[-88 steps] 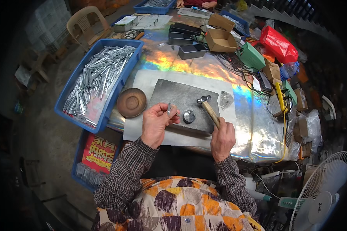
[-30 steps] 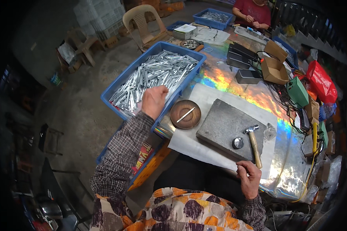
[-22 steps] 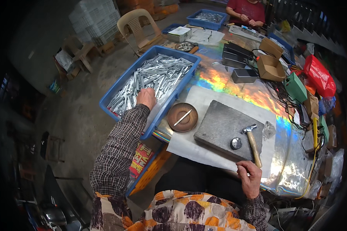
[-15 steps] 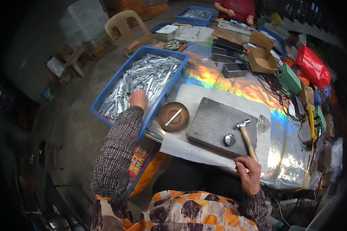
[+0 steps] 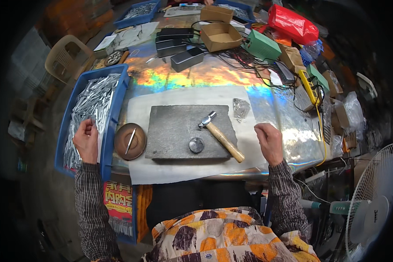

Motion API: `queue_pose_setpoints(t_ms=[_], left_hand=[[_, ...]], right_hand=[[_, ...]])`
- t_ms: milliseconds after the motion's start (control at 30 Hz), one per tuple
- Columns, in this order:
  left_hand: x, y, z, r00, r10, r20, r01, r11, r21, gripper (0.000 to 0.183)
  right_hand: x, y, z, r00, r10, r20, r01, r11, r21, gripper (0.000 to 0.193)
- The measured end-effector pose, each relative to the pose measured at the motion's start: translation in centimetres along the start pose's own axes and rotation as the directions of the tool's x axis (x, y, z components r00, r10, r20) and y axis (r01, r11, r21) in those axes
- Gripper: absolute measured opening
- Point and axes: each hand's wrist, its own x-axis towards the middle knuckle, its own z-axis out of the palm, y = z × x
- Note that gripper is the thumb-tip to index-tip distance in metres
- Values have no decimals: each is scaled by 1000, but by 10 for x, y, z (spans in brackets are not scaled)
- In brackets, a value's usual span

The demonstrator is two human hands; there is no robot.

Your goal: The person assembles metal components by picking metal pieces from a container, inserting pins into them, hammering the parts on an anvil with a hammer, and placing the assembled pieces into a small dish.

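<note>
"Two bare hands, well apart: where is the left hand (image 5: 87, 142)?"

"Over the blue bin (image 5: 109, 131) of silver metal strips (image 5: 91, 98), fingers curled; whether it touches or grips one, I cannot tell."

"And the right hand (image 5: 270, 143)?"

"Right of the hammer (image 5: 222, 139) and clear of it, loosely curled; I cannot tell if it holds anything."

"Where does the hammer lie?"

"On the grey block (image 5: 170, 131), its wooden handle jutting past the near right corner, beside a dark round piece (image 5: 196, 145). A wooden bowl (image 5: 139, 144) between bin and block holds one slim pale strip (image 5: 130, 140)."
</note>
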Motion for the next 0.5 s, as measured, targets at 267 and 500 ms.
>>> queue_pose_setpoints(t_ms=[267,500], left_hand=[[-56,82,25,931,-9,365,226,799,-558,10],[-83,100,64,859,-6,511,365,706,-606,11]], right_hand=[[14,32,29,994,-88,68,98,982,-159,8],[28,38,43,959,-164,232,248,881,-403,3]])
